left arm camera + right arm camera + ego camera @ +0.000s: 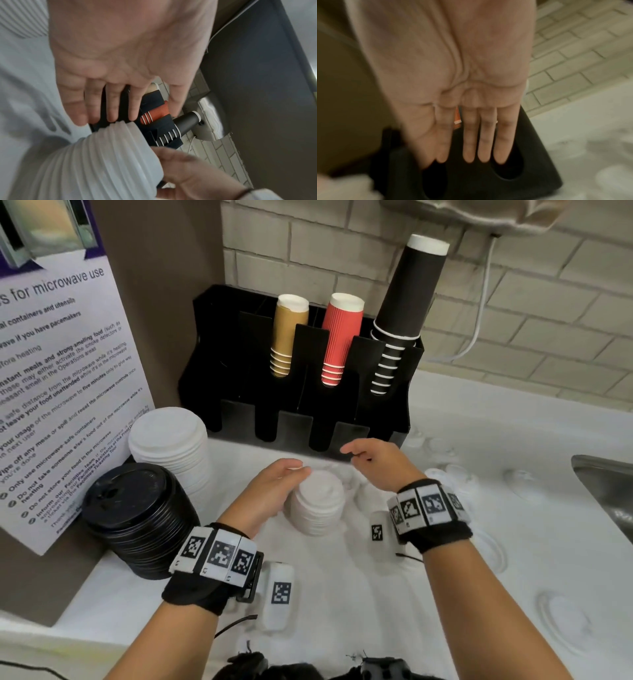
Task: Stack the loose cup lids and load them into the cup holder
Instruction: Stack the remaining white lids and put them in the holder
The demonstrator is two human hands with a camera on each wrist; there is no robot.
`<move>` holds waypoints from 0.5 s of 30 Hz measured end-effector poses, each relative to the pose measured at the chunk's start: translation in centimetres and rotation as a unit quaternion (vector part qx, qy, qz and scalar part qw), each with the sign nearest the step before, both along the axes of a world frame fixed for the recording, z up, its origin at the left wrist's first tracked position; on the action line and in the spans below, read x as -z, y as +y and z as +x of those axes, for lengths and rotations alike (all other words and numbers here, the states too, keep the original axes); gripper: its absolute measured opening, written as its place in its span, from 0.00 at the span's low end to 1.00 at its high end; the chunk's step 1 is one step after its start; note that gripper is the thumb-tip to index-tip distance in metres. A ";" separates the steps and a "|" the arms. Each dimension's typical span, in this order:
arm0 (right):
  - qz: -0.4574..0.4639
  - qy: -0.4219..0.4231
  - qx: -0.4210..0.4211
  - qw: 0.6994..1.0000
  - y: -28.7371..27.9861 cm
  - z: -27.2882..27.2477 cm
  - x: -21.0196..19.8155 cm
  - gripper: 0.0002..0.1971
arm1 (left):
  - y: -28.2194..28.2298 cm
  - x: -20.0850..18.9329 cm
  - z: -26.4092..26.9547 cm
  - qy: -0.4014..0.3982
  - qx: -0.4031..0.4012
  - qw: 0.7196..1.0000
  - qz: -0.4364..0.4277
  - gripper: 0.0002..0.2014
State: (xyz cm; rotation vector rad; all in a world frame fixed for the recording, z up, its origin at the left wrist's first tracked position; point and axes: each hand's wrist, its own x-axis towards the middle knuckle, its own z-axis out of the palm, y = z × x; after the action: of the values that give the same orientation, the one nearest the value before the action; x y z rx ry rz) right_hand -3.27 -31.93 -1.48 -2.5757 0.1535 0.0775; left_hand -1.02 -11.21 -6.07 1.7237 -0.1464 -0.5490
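With the left hand (274,491) cupping the white lid stack (318,505) (right hand (373,460) slack, empty), loose lids (561,618) need gathering next.

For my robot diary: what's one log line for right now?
left hand steadies small white lid stack | right hand open, empty | cup holder lid slots unfilled

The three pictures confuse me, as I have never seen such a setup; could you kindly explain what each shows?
No machine here: a person works with bare hands, wearing cameras. The big picture comes from a head camera; the other two look along each wrist at the fingers. The left hand rests against a small stack of white lids on the white counter. The right hand hovers open, holding nothing. Behind stands a black cup holder with cups. At the left are a black lid stack and a bigger white lid stack. Loose lids lie scattered.
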 end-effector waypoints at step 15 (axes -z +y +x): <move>-0.087 0.110 -0.061 0.988 -1.3 2.1 2.2 0.30 | -0.1 0.8 -1.4 -0.019 0.089 0.996 0.014 0.38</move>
State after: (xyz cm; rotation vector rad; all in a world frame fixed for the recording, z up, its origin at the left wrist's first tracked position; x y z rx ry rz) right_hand -1.13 -33.20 -3.71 -2.7437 0.0870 0.4110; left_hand -2.39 -11.29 -6.84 1.7589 -0.3239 -0.6508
